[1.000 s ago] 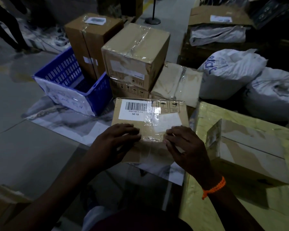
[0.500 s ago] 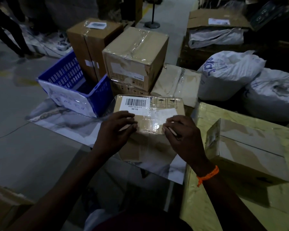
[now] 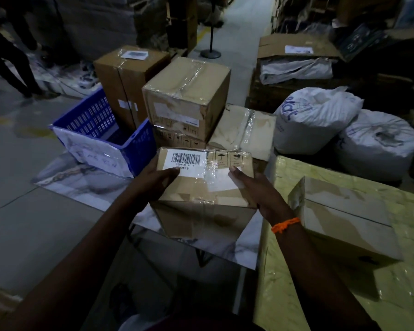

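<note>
step: gripping barcode-labelled carton (image 3: 202, 187) at both sides | left hand (image 3: 153, 185), right hand (image 3: 257, 193): clasped round carton, thumbs on top | next: likely lift level, clear of marbled tabletop (image 3: 86, 185)

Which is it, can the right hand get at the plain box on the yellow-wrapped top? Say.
Probably yes. The right hand grips the barcoded box, but the plain box sits just beside its wrist with nothing between.
</note>
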The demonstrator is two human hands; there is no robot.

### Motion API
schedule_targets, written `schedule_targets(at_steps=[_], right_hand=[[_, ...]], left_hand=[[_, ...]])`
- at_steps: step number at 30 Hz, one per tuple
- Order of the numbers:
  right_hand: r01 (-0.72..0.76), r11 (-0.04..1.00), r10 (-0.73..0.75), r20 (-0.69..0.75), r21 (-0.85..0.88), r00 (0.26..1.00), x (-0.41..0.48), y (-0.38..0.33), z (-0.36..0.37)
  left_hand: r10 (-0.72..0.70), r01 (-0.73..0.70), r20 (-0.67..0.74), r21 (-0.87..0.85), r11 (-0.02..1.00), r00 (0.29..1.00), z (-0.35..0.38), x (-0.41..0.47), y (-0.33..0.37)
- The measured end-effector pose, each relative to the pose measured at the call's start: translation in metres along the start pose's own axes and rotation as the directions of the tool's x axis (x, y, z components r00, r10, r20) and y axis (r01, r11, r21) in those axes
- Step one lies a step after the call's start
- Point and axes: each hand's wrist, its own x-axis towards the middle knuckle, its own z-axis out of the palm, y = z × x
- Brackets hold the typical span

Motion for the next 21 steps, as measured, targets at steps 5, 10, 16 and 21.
schedule_targets(at_steps=[5,10,16,21], right_hand=[[0.006,1.0,-0.004,-0.062,0.023,0.998,-0.002,0.003,0.018],[-0.024,0.993,0.027,-0.024,0.115,0.999,0.004,-0.002,0.042],[0.009,0.993,-0.005,-0.031,0.118,0.999,-0.008,0.017,0.065],[0.054,0.992,-0.052,-0.018,0.117,0.998,-0.024,0.042,0.063]], left_hand=[[0.134,-0.135,-0.07,-0.013,0.991,0.988,-0.023,-0.029,-0.02],[0.227,-0.241,-0.146,-0.09,0.966,0.963,-0.057,-0.058,-0.049],[0.217,-0.251,-0.194,-0.169,0.953,0.957,-0.075,-0.082,-0.093],[0.063,-0.104,-0.184,-0.219,0.97,0.981,-0.061,-0.099,-0.111]])
